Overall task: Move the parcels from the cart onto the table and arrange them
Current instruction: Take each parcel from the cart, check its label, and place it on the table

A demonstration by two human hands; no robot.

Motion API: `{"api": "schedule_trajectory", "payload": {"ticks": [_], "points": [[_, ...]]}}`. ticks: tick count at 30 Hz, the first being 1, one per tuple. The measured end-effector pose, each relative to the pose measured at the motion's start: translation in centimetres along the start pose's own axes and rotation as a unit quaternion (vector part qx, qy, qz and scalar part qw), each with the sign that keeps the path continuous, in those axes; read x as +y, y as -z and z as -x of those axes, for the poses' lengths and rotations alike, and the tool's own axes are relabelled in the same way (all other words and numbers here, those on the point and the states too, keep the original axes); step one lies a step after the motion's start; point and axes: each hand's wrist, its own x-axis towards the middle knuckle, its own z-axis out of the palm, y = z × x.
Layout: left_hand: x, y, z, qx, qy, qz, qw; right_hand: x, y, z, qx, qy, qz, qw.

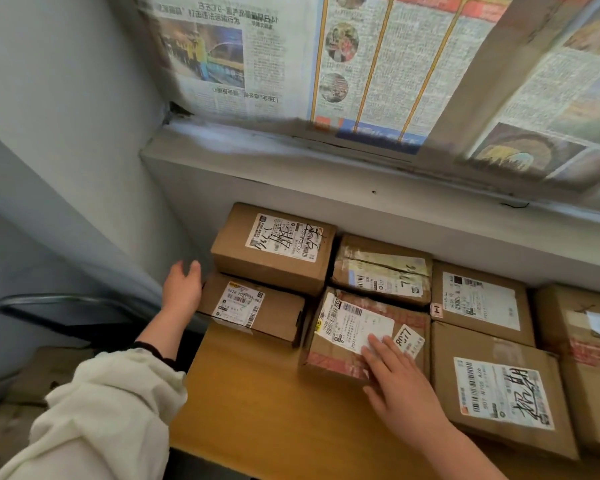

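Observation:
Several brown cardboard parcels with white labels lie packed together on the wooden table under a window sill. My left hand presses flat against the left end of a small parcel at the table's left edge. A larger parcel with black handwriting sits just behind the small one. My right hand rests with straight fingers on top of a red-taped parcel in the middle. To its right lie a parcel with a scribbled label and another parcel behind it.
A taped parcel sits at the back, and one more parcel is cut off at the right edge. A wall closes the left side. A dark chair stands left of the table. Newspaper covers the window above.

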Motion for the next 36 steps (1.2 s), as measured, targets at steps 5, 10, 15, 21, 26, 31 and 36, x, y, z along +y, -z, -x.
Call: {"api": "schedule_trajectory", "payload": {"ticks": [5,10,15,21,26,31,36], "points": [[-2.9,-1.6,0.8,-0.100,0.060,-0.009,0.993,-0.1,-0.2,0.0,0.007,-0.002,0.000,1.000],[-3.0,-2.3,1.2,-0.099,0.042,-0.020,0.994,-0.2,-0.4,0.2,0.015,0.000,0.006,1.000],[-2.6,-1.6,2.0,-0.084,0.034,-0.016,0.996,-0.3,-0.2,0.4,0.030,0.001,-0.001,1.000],[2.3,3.2,8.8,-0.009,-0.143,0.061,0.988,-2.0,2.4,1.3,0.082,0.044,-0.009,0.996],[0.6,6.4,18.2,0.088,-0.393,-0.234,0.885,-5.7,3.6,1.8,0.161,0.106,0.083,0.978],[-6.6,8.1,22.4,0.110,-0.278,-0.372,0.879,-10.5,1.5,2.0,0.128,0.189,0.159,0.961],[-12.3,13.8,24.6,0.141,-0.175,-0.386,0.895,-16.1,-0.2,2.0,0.076,0.272,0.153,0.947]]}}
